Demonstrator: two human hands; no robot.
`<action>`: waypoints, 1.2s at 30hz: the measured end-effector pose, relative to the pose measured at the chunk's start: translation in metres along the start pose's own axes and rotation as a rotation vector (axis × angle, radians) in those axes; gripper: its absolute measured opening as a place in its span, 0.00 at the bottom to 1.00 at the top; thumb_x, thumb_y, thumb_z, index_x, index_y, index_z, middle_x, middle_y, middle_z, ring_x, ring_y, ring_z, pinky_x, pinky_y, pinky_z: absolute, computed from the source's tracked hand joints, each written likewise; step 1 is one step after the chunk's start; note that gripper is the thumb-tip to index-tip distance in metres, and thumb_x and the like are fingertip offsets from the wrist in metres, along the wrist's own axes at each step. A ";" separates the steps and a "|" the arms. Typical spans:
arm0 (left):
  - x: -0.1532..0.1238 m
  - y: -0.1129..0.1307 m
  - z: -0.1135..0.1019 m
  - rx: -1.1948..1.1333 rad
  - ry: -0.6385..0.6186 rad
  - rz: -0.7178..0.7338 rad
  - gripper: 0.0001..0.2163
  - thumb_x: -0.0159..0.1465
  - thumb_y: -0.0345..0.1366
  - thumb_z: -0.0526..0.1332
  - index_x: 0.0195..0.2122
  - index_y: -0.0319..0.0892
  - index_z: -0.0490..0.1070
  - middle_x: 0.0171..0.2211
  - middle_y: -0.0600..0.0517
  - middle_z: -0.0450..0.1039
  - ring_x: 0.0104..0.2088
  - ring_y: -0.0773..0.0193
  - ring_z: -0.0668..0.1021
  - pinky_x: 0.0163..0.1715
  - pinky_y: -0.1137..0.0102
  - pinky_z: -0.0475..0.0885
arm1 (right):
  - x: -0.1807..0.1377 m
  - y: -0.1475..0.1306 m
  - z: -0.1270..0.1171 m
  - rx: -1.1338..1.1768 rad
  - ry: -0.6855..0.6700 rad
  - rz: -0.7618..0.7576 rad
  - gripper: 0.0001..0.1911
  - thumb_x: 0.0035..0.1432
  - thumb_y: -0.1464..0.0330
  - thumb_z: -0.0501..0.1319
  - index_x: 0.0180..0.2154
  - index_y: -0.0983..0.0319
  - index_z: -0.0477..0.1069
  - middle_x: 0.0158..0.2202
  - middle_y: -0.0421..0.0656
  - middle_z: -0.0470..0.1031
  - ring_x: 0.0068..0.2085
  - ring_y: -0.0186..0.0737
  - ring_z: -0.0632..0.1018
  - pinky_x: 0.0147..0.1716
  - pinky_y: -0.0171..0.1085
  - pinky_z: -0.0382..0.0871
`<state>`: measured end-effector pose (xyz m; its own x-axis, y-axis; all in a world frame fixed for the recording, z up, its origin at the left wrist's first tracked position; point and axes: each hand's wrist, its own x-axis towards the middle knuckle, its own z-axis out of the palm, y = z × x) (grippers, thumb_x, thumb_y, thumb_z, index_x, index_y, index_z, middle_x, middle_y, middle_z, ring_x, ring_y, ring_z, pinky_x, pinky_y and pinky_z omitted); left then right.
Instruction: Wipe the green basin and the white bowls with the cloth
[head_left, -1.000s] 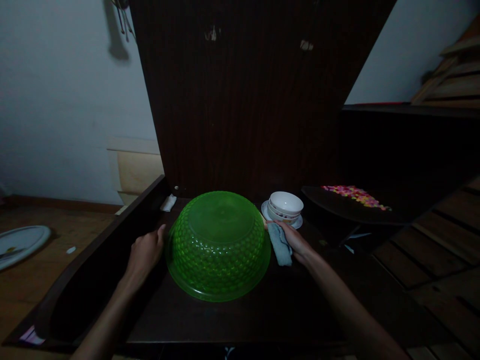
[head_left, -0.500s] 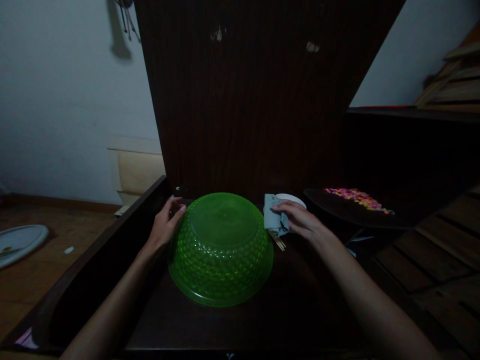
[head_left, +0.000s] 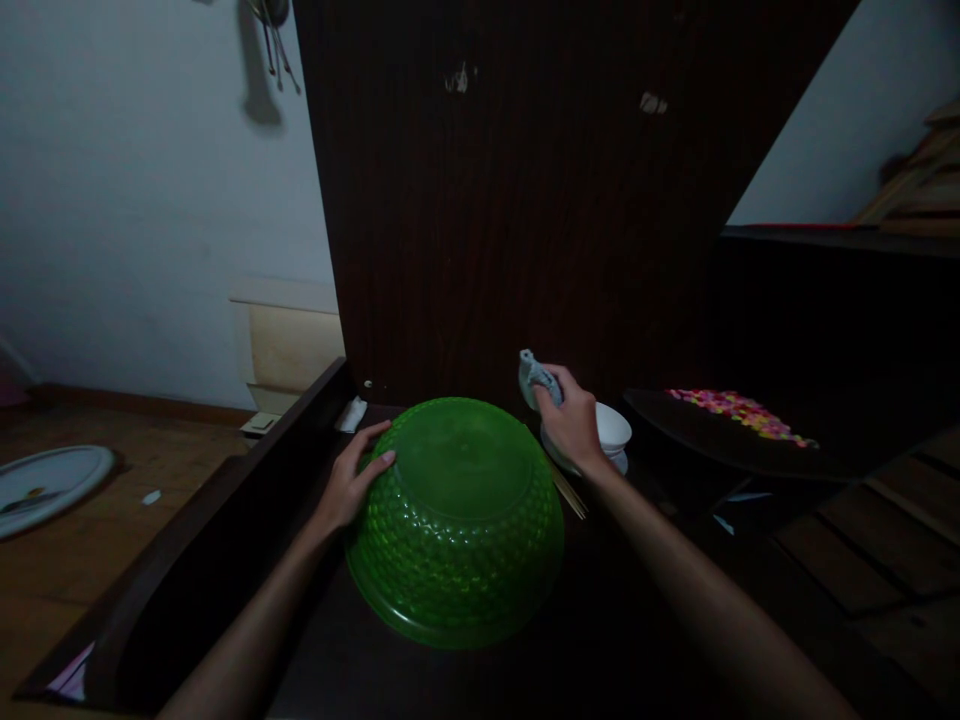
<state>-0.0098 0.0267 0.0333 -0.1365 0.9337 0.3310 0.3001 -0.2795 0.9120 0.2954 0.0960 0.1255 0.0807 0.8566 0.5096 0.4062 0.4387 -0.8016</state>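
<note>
A green textured plastic basin lies upside down on the dark wooden surface. On its left side rests my left hand, fingers spread and touching the wall near the raised base. My right hand is raised behind the basin's right edge, its fingers closed around a folded pale blue-grey cloth. White bowls stand just behind that hand, partly hidden by it. Several thin chopsticks lie between the basin and the right forearm; their far ends are hidden.
A tall dark panel rises behind the surface, and a low side board borders it on the left. A crumpled white tissue lies in the back left corner. On the right, a dark shelf carries pink and yellow pieces.
My right hand has lifted the cloth up and away from the chopsticks, uncovering the bowls. My left hand has come to rest on the basin, showing the tissue behind it. The view shifted slightly.
</note>
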 end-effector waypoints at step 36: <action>-0.009 -0.011 0.004 -0.108 0.035 0.027 0.26 0.61 0.49 0.62 0.57 0.40 0.69 0.59 0.41 0.71 0.59 0.45 0.72 0.60 0.54 0.63 | -0.006 -0.007 0.015 0.037 -0.245 0.192 0.18 0.53 0.54 0.58 0.20 0.59 0.70 0.19 0.39 0.71 0.25 0.40 0.73 0.28 0.36 0.66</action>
<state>-0.0080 0.0229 0.0189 -0.1633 0.9177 0.3621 0.2012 -0.3284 0.9229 0.2786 0.0923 0.1231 -0.0706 0.9626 0.2614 0.3714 0.2686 -0.8888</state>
